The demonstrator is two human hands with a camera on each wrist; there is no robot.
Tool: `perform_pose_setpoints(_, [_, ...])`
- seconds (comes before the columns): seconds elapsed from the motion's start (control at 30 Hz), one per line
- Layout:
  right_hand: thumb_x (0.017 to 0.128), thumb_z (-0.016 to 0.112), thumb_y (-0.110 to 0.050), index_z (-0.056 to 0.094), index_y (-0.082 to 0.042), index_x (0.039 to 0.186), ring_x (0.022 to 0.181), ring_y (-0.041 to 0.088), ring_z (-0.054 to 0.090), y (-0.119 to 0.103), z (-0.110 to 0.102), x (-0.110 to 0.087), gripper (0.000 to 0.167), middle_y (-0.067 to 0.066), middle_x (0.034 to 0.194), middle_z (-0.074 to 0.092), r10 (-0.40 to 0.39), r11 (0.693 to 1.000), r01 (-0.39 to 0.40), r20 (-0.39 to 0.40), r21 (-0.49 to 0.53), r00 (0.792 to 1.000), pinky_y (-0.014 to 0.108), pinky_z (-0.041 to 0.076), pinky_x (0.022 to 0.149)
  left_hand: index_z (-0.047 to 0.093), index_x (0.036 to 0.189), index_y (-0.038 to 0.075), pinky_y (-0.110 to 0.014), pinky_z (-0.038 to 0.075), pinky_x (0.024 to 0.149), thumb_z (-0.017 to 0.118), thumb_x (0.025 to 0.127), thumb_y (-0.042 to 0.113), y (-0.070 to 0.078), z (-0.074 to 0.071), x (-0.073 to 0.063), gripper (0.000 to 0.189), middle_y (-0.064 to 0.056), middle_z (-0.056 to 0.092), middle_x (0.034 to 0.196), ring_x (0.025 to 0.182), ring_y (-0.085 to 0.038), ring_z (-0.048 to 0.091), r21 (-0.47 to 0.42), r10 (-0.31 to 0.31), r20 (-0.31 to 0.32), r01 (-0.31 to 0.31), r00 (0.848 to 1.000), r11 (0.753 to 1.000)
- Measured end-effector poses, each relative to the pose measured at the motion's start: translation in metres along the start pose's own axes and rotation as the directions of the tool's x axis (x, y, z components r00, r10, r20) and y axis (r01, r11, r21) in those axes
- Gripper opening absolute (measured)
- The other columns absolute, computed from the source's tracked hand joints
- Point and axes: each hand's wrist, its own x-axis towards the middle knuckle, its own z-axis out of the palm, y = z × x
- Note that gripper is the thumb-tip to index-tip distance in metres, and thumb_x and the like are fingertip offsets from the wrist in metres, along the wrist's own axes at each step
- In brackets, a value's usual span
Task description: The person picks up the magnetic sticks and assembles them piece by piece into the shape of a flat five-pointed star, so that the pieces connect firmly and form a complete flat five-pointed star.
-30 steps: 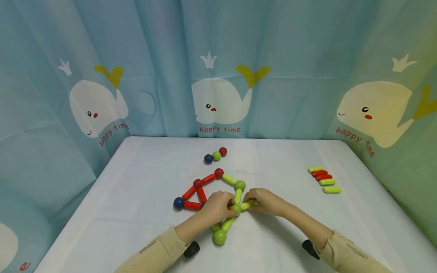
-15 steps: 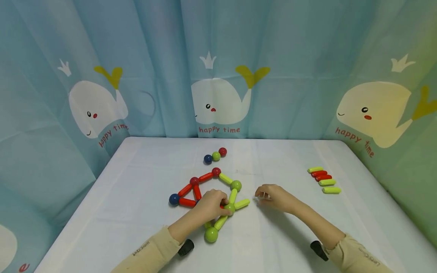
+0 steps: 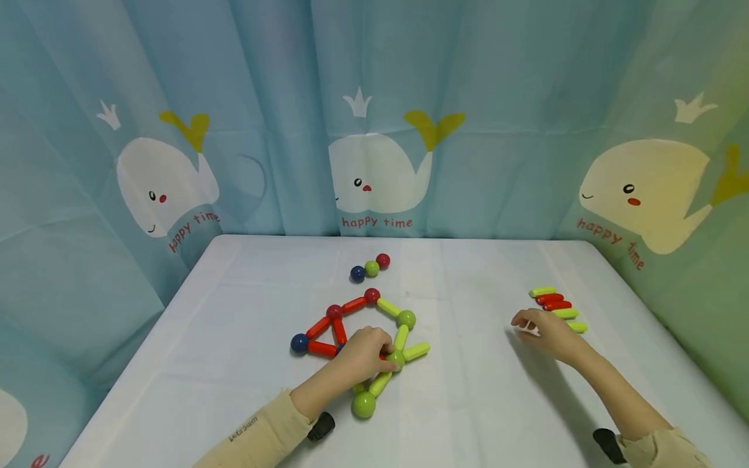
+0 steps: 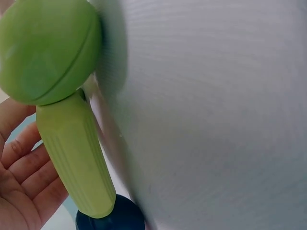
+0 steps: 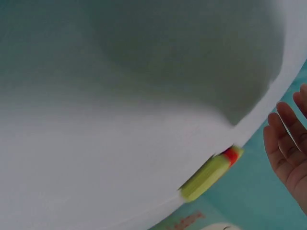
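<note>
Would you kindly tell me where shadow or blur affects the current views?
Head view: mostly clear, with a soft shadow on the white table below the right hand; left wrist view: shadow darkens the surface beside the close-up green ball; right wrist view: a broad, soft-edged shadow covers much of the upper picture, and the yellow-green stick looks slightly blurred.

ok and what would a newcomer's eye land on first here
Probably the ball-and-stick figure near the middle of the white table, with the left hand holding it. Next, the whales printed on the blue curtain behind. Then, at the right, the right hand near the row of green and red sticks.
</note>
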Motion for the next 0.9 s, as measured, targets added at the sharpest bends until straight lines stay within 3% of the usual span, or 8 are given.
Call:
perform_pose_setpoints(0.13, [0.070, 0.073, 0.007, 0.063, 0.001, 0.082, 0.070, 0.023, 0.059, 0.025, -0.008, -0.014, 0.017, 0.005, 0.077, 0.065, 0.037, 0.997, -0.040, -0.051, -0.062, 0.998, 0.034, 0.051, 0.063, 0.067, 0.081, 0.014, -0.019, 0.040, 0.064, 0.079, 0.075, 0.026, 0.001, 0.002, -0.001, 0.017, 0.008, 0.056, 0.074, 0.070, -0.007, 0.045, 0.015, -0.011, 0.003, 0.011, 1.000, 1.000])
perform_pose_setpoints(0.3, [0.069, 0.073, 0.007, 0.064, 0.005, 0.083, 0.076, 0.035, 0.062, 0.050, -0.019, -0.027, 0.016, 0.013, 0.080, 0.066, 0.113, 0.987, -0.118, -0.048, -0.111, 0.992, 0.042, 0.051, 0.067, 0.068, 0.083, 0.014, -0.019, 0.040, 0.065, 0.079, 0.075, 0.026, 0.000, 0.003, 0.000, 0.018, 0.008, 0.057, 0.075, 0.071, -0.007, 0.045, 0.021, -0.018, 0.001, 0.018, 1.000, 1.000])
perform_pose_setpoints(0.5, [0.065, 0.075, 0.008, 0.063, 0.006, 0.082, 0.070, 0.030, 0.059, 0.070, -0.020, -0.034, 0.021, 0.013, 0.077, 0.063, 0.097, 0.975, -0.102, -0.034, -0.197, 0.995, 0.043, 0.049, 0.063, 0.068, 0.084, 0.014, -0.019, 0.041, 0.064, 0.079, 0.075, 0.026, 0.001, 0.002, 0.001, 0.018, 0.007, 0.057, 0.075, 0.070, -0.008, 0.046, 0.023, -0.029, 0.000, 0.029, 1.000, 0.999])
perform_pose_setpoints(0.7, [0.067, 0.075, 0.008, 0.064, 0.005, 0.078, 0.066, 0.022, 0.056, 0.075, -0.017, -0.034, 0.016, 0.008, 0.073, 0.060, 0.093, 0.970, -0.085, 0.025, -0.227, 0.995, 0.037, 0.048, 0.061, 0.069, 0.086, 0.013, -0.019, 0.041, 0.066, 0.079, 0.075, 0.026, 0.002, 0.002, 0.000, 0.019, 0.007, 0.059, 0.077, 0.072, -0.007, 0.046, 0.023, -0.024, 0.000, 0.024, 1.000, 0.999])
perform_pose_setpoints(0.9, [0.069, 0.075, 0.005, 0.060, 0.002, 0.081, 0.065, 0.016, 0.054, 0.059, -0.011, -0.025, 0.019, 0.002, 0.072, 0.059, 0.047, 0.972, -0.034, 0.048, -0.231, 0.998, 0.033, 0.047, 0.060, 0.069, 0.085, 0.013, -0.019, 0.041, 0.065, 0.079, 0.076, 0.025, 0.001, 0.001, 0.000, 0.018, 0.007, 0.058, 0.077, 0.072, -0.008, 0.046, 0.012, -0.026, 0.001, 0.026, 1.000, 1.000])
